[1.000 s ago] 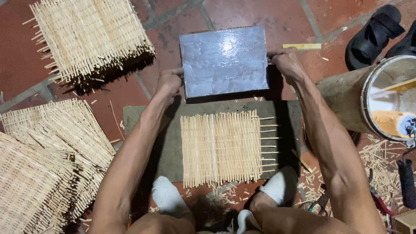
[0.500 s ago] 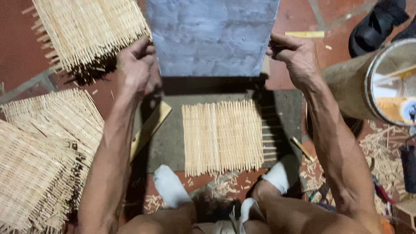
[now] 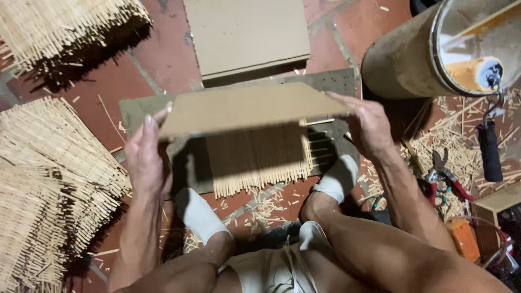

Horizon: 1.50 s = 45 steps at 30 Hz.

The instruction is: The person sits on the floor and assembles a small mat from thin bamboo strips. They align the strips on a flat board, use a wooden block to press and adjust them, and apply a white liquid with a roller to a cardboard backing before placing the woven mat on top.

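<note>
Where a grey slab was lifted a moment ago, both hands' grip now holds a brown board (image 3: 244,108) over the stick mat (image 3: 255,163): left hand (image 3: 147,157), right hand (image 3: 369,127).

There are no labels, signs or screens here. The only thing like a package is a small, plain tan cardboard box (image 3: 496,203) at the near right edge, beside the red-handled pliers (image 3: 446,176).

We see bright, even light from above. The held board (image 3: 247,108) casts a dark shadow onto the mat (image 3: 255,163) below. Edges look slightly soft.
</note>
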Each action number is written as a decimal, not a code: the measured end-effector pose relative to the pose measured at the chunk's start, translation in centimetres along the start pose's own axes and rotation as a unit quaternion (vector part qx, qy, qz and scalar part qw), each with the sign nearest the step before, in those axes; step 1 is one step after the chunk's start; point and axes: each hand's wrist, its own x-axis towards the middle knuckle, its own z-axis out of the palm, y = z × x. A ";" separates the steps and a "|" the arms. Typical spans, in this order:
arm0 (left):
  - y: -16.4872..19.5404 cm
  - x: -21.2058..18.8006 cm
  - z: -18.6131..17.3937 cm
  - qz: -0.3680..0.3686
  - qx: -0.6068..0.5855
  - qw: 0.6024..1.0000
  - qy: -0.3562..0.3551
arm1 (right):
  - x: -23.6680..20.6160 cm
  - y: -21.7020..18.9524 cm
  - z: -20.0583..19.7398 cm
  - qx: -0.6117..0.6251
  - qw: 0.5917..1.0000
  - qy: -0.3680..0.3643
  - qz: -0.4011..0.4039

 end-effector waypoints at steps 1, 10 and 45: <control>-1.0 -0.6 0.2 0.022 0.010 1.000 0.006 | -0.8 0.7 -0.2 -0.027 1.000 -0.003 -0.007; -9.9 -6.2 0.2 -0.068 -0.302 0.951 0.011 | -7.6 6.2 0.2 -0.150 0.978 0.036 0.144; -17.7 0.3 3.9 -0.099 -0.231 0.968 -0.013 | -4.4 11.4 2.6 -0.269 0.959 0.004 0.083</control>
